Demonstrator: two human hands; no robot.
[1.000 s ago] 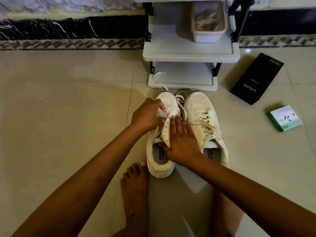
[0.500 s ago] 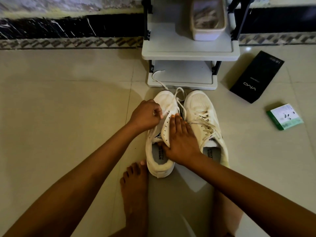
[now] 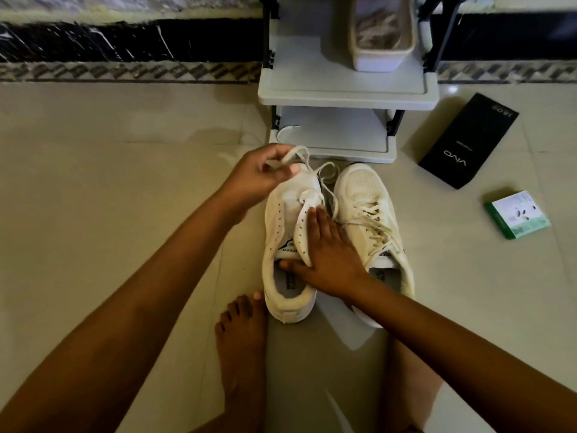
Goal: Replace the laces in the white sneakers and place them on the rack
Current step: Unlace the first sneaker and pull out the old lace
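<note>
Two white sneakers stand side by side on the floor in front of a grey rack (image 3: 343, 89). The left sneaker (image 3: 285, 245) has bare eyelets along its flaps. My left hand (image 3: 259, 176) is over its toe and pinches a loose white lace (image 3: 324, 173) that loops across the toe. My right hand (image 3: 327, 254) lies on the left sneaker's right flap with straight fingers, thumb in the opening. The right sneaker (image 3: 365, 198) is laced, its laces loose.
A white basket (image 3: 381, 54) with laces sits on the rack's upper shelf. A black box (image 3: 468, 142) and a small green-and-white box (image 3: 518, 215) lie on the tiles at the right. My bare foot (image 3: 240, 345) rests beside the left sneaker's heel.
My left hand has moved from the sneaker's eyelets up toward the toe, drawing the lace out with it. My right hand has stayed on the flap.
</note>
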